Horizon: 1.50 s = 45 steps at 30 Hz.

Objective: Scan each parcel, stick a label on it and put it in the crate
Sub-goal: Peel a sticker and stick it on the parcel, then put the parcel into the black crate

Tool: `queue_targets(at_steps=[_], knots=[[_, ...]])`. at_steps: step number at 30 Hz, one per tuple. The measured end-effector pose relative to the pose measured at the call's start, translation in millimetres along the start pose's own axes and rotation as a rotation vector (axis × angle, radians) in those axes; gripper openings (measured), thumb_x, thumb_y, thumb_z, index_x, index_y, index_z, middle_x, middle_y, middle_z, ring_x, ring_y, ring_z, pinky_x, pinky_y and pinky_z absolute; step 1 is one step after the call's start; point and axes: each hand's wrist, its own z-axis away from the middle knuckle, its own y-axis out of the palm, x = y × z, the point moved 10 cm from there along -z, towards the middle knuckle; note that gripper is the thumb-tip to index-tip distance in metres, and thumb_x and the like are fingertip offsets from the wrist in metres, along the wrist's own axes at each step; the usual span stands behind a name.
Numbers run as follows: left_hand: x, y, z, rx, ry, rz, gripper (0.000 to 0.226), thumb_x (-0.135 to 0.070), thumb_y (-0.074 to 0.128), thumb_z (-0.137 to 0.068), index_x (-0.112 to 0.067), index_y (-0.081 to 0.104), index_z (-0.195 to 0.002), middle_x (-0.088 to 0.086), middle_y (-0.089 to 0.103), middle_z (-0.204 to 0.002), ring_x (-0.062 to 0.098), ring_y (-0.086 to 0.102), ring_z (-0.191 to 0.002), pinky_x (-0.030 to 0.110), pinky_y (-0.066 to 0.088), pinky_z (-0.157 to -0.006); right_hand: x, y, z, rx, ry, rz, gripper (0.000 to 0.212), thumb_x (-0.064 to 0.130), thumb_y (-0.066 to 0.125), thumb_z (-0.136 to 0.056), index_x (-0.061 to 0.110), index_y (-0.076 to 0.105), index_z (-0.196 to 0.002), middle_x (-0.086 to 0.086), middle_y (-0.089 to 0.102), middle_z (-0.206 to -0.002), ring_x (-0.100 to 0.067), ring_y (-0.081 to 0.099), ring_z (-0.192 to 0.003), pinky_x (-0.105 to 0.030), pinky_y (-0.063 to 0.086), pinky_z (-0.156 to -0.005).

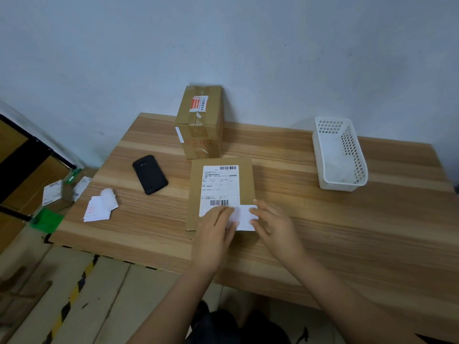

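A flat brown parcel (pixel 244 180) lies in the middle of the wooden table (pixel 347 232), with a printed shipping sheet on top. A small white label (pixel 244 218) sits on the parcel's near end. My left hand (pixel 214 230) presses flat on the label's left side. My right hand (pixel 274 223) holds the label's right edge with its fingertips. A taller taped parcel (pixel 201 122) stands behind against the wall. The black handheld scanner (pixel 149 174) lies to the left. A white perforated crate (pixel 339 153) stands at the back right.
Loose white label sheets (pixel 100 206) lie near the table's left edge. On the floor to the left are another labelled box (pixel 56 194), green pieces and a black-framed shelf. Yellow-black hazard tape runs along the floor below the table's front edge.
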Motion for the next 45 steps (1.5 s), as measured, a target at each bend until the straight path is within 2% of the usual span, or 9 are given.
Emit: queue_targets(at_steps=[11,20,25,27,30,33,36,39,45], knots=[[10.9,26.1,13.3,0.207,0.256,-0.263,0.047,-0.034,0.031,-0.101,-0.017,0.049,-0.141,-0.001,0.044,-0.148,0.018,0.039,-0.137,0.037,0.025,-0.112,-7.4,24.8,16.7,0.182,-0.222,0.308,0.054,0.045,0.024,-0.103,0.014,0.053,-0.137,-0.001,0.045,-0.146,-0.018,0.035,-0.139,-0.037,0.01,-0.119],[8.6,36.9,12.4,0.28,0.224,-0.29,0.047,-0.033,0.033,-0.1,-0.019,0.044,-0.144,-0.004,0.039,-0.151,0.016,0.035,-0.139,0.036,0.024,-0.113,-13.1,24.9,19.9,0.181,-0.204,0.312,0.049,0.035,0.02,-0.105,0.011,0.043,-0.142,-0.003,0.04,-0.149,-0.017,0.036,-0.138,-0.041,0.014,-0.117],[15.8,31.2,2.1,0.355,0.084,-0.026,0.052,-0.041,0.035,-0.095,-0.026,0.044,-0.144,-0.014,0.029,-0.151,0.004,0.021,-0.142,0.036,0.018,-0.117,-8.1,2.1,15.3,0.05,-0.191,0.14,0.036,0.03,0.049,-0.096,0.014,0.064,-0.124,-0.002,0.057,-0.134,-0.009,0.053,-0.124,-0.041,0.034,-0.112],[21.2,18.9,-1.9,0.325,0.02,0.058,0.057,-0.046,0.04,-0.09,-0.03,0.037,-0.145,-0.017,0.023,-0.151,-0.001,0.013,-0.142,0.036,0.015,-0.12,-11.5,-9.6,12.2,0.024,-0.073,0.043,0.036,0.029,0.063,-0.09,0.015,0.066,-0.123,0.004,0.057,-0.132,-0.003,0.054,-0.12,-0.035,0.042,-0.107],[41.3,0.2,-4.4,0.258,-0.144,0.088,0.09,-0.052,0.064,-0.083,-0.028,0.013,-0.153,-0.015,0.006,-0.157,0.003,-0.001,-0.146,0.033,0.003,-0.12,-26.8,-0.4,12.8,0.146,0.267,-0.121,0.077,0.032,0.078,-0.079,0.023,0.04,-0.146,0.019,0.033,-0.144,0.003,0.03,-0.134,0.002,0.021,-0.101],[82.7,-0.2,6.7,0.283,-0.447,0.24,0.125,-0.059,0.082,-0.061,-0.022,0.006,-0.154,-0.008,0.01,-0.16,0.013,0.009,-0.147,0.042,0.021,-0.119,-34.3,21.7,16.7,0.237,0.447,-0.228,0.096,0.034,0.079,-0.078,0.024,0.021,-0.153,0.015,0.037,-0.147,-0.004,0.032,-0.137,-0.015,0.026,-0.106],[98.8,5.2,11.3,0.296,-0.542,0.441,0.117,-0.058,0.088,-0.046,-0.023,0.027,-0.139,-0.012,0.049,-0.135,0.009,0.047,-0.126,0.039,0.046,-0.101,-26.8,34.4,18.7,0.191,0.505,-0.381,0.079,0.024,0.08,-0.077,0.036,0.037,-0.143,0.018,0.056,-0.133,0.003,0.05,-0.122,-0.033,0.043,-0.106],[94.8,4.5,9.8,0.309,-0.493,0.51,0.097,-0.04,0.093,-0.053,-0.03,0.034,-0.129,-0.023,0.053,-0.12,0.001,0.052,-0.114,0.019,0.044,-0.086,-17.7,36.6,28.0,0.104,0.549,-0.423,0.067,0.02,0.081,-0.076,0.047,0.048,-0.127,0.023,0.063,-0.12,0.006,0.055,-0.114,-0.037,0.049,-0.1],[70.0,-2.0,-11.0,0.398,-0.296,0.594,0.106,-0.039,0.092,-0.055,-0.028,0.03,-0.139,-0.02,0.051,-0.124,0.0,0.049,-0.113,0.017,0.04,-0.085,9.1,7.9,57.8,-0.168,0.645,-0.401,0.076,0.029,0.084,-0.072,0.027,0.047,-0.138,0.018,0.059,-0.127,0.004,0.054,-0.117,-0.028,0.049,-0.099]])
